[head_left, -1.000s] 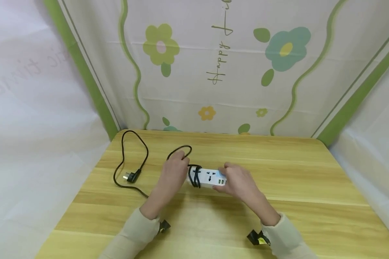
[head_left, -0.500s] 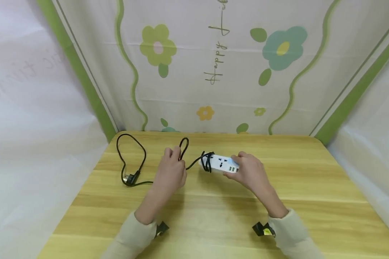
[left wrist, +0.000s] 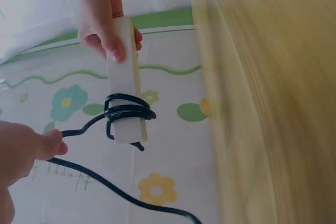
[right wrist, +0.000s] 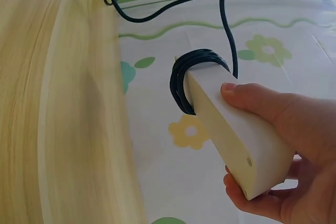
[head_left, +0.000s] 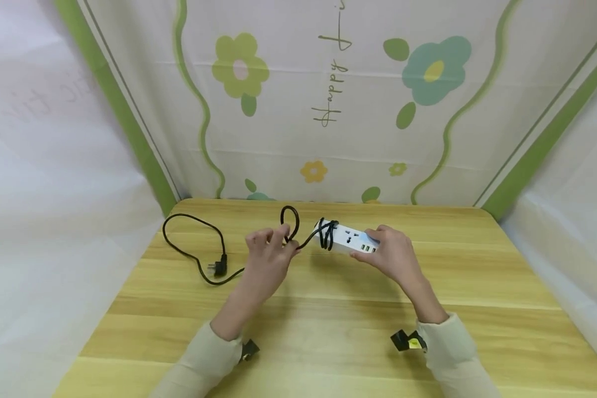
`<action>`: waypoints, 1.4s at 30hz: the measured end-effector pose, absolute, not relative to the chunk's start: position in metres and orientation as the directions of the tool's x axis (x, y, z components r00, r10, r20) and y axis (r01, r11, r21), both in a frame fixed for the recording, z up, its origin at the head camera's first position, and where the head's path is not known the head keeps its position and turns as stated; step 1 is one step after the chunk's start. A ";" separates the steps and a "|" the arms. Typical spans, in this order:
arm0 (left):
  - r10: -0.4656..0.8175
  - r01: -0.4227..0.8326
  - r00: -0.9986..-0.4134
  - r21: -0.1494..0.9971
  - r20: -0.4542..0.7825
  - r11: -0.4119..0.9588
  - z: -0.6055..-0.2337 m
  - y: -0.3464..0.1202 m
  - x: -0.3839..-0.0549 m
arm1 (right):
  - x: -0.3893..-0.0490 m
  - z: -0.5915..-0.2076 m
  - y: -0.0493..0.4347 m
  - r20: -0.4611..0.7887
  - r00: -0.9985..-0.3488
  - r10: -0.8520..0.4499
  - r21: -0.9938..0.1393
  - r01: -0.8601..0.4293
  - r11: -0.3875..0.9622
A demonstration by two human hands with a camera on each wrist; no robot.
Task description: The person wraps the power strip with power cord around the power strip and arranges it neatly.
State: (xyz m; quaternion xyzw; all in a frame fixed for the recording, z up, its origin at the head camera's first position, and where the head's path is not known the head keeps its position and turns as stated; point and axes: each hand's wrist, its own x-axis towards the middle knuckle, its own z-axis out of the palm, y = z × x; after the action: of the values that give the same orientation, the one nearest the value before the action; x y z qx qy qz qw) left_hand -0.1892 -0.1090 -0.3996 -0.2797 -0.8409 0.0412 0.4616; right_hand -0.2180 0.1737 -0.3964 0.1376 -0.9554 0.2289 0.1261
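A white power strip [head_left: 342, 236] with sockets and USB ports is held above the table by my right hand [head_left: 393, 255], which grips its right end, thumb on one side and fingers on the other. Several turns of black cord [right wrist: 195, 59] wrap round the strip's far end. My left hand [head_left: 270, 260] pinches the cord a short way from the strip, between thumb and fingertips; a small cord loop [head_left: 297, 213] stands up beyond the fingers. In the left wrist view the wrapped turns [left wrist: 128, 109] sit near the strip's end. The black plug [head_left: 220, 266] lies on the table at left.
The wooden table [head_left: 328, 342] has a slack stretch of cord [head_left: 179, 251] curving round near the plug on its left. A white flowered curtain [head_left: 288, 132] hangs behind the table's back edge, with white fabric sides [head_left: 69, 182] left and right.
My right hand has carried the power strip right and away from me. My left hand still holds the cord, and more cord now shows between it and the strip. The plug has shifted right.
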 end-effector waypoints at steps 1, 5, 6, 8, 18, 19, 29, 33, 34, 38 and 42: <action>0.469 0.409 -0.436 -0.295 0.768 0.863 -0.400 -0.110 -0.190 | -0.218 -0.396 0.173 0.302 -0.932 -0.203 -0.410 -0.319 0.854; 0.345 0.377 -0.497 -0.160 0.796 0.912 -0.403 -0.114 -0.197 | -0.220 -0.396 0.172 0.262 -0.943 -0.207 -0.468 -0.312 0.827; 0.328 0.379 -0.504 -0.137 0.799 0.915 -0.404 -0.116 -0.199 | -0.221 -0.396 0.172 0.243 -0.947 -0.212 -0.487 -0.308 0.817; 0.319 0.408 -0.498 -0.107 0.806 0.907 -0.406 -0.119 -0.202 | -0.222 -0.397 0.172 0.199 -0.956 -0.216 -0.529 -0.290 0.798; 0.189 0.298 -0.836 0.137 0.516 0.945 -0.412 -0.121 -0.197 | -0.225 -0.408 0.168 0.093 -0.973 -0.210 -0.607 -0.223 0.762; 0.177 0.257 -0.866 0.113 0.467 0.960 -0.410 -0.120 -0.194 | -0.225 -0.409 0.166 0.092 -0.973 -0.211 -0.607 -0.222 0.763; 0.365 0.294 -0.930 0.668 0.037 0.684 -0.399 -0.125 -0.195 | -0.224 -0.414 0.160 0.282 -0.950 -0.130 -0.524 -0.266 0.809; 0.517 0.214 -0.855 0.881 -0.041 0.423 -0.401 -0.119 -0.193 | -0.223 -0.417 0.157 0.395 -0.913 -0.101 -0.455 -0.291 0.842; 0.557 0.199 -0.829 0.904 -0.050 0.378 -0.401 -0.115 -0.191 | -0.222 -0.417 0.157 0.410 -0.907 -0.097 -0.451 -0.294 0.843; 0.591 0.225 -0.806 0.905 -0.035 0.360 -0.401 -0.098 -0.178 | -0.223 -0.415 0.158 0.440 -0.894 -0.081 -0.455 -0.300 0.838; 0.465 0.481 -0.871 0.467 0.159 0.742 -0.399 -0.085 -0.159 | -0.228 -0.413 0.161 0.418 -0.906 -0.058 -0.484 -0.277 0.830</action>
State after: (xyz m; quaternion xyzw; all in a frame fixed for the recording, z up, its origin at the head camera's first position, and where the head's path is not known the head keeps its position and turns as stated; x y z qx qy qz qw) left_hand -0.1589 -0.0851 -0.3989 -0.2536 -0.9331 -0.2544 0.0161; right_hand -0.2278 0.1609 -0.4126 0.0895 -0.9361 0.2773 0.1970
